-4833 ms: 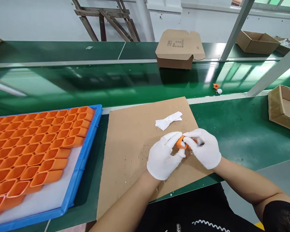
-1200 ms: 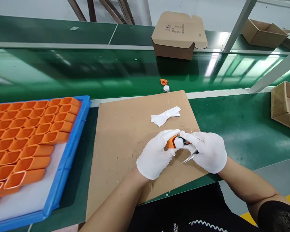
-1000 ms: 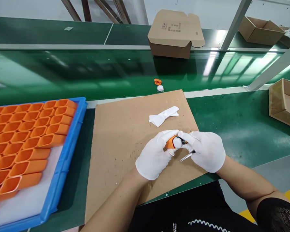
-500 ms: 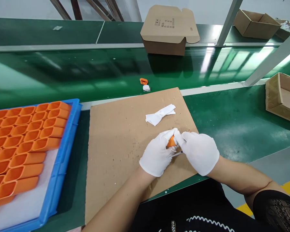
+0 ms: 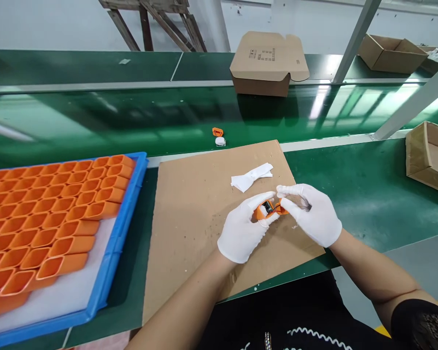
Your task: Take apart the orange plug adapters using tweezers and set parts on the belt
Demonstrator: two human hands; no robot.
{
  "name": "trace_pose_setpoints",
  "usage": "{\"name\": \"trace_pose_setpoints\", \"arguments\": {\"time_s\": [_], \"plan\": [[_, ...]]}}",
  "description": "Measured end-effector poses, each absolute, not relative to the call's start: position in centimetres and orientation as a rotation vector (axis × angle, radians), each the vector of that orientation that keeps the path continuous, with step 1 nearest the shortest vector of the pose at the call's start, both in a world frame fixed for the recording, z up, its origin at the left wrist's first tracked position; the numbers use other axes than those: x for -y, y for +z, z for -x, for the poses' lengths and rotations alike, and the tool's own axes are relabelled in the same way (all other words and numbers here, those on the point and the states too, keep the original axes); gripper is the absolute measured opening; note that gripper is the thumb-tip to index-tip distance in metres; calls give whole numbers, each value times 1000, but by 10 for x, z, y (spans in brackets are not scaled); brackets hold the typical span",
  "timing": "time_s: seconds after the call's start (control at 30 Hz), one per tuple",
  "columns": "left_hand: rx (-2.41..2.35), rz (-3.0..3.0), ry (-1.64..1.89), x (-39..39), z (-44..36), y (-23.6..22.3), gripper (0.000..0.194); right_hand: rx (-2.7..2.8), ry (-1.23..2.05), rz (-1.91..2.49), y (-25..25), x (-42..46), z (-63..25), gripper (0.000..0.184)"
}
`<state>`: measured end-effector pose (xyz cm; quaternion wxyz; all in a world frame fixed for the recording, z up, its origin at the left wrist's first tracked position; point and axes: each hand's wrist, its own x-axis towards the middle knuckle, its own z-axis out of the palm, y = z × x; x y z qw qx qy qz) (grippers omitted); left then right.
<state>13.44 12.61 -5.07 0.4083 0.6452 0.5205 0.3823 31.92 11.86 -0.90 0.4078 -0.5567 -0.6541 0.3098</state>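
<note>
- At the far left, a blue plastic tray (image 5: 126, 228) bears rows of hollow, open-ended orange tubes (image 5: 63, 223) on a white sheet; the near right corner of that sheet is bare.
- Next comes a flat brown cardboard sheet (image 5: 182, 233), lying on the dark green worktop (image 5: 350, 175).
- Beyond its far edge, a small orange piece (image 5: 218, 131) and a small white piece (image 5: 220, 142) sit close together on a glossy green surface (image 5: 156, 133).
- The left hand (image 5: 243, 228), in a white glove, has its thumb and fingers clamped around a small orange shell (image 5: 259, 213), above the cardboard sheet. A white and black insert (image 5: 267, 208) shows in the shell's open end.
- Just beyond the hands lies a twisted white cloth strip (image 5: 251, 177).
- Right of the shell is an orange end piece (image 5: 282, 209), apparently joined by dark wires (image 5: 276, 209). The insert looks to be at least partly in; the shell remains open, its end piece not seated.
- The right hand (image 5: 314, 216), also white-gloved, has thumb and forefinger tips slightly apart beside the end piece. Whether they grip it cannot be told. A thin dark item (image 5: 306, 204) at the palm is too blurred to name.
</note>
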Motion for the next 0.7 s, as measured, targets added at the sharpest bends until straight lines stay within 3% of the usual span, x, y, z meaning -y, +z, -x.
{"name": "trace_pose_setpoints", "arguments": {"time_s": [0.2, 0.5, 0.7], "plan": [[-1145, -1813, 1036, -123, -133, -45, 39, 1316, 1438, 1394, 0, -129, -321, 27], [-931, -1926, 1120, -121, -124, -46, 38, 1354, 1641, 1481, 12, -133, -324, 28], [-708, -2090, 1194, -122, -125, -40, 34, 1444, 1832, 1279, 5, -129, -319, 22]]}}
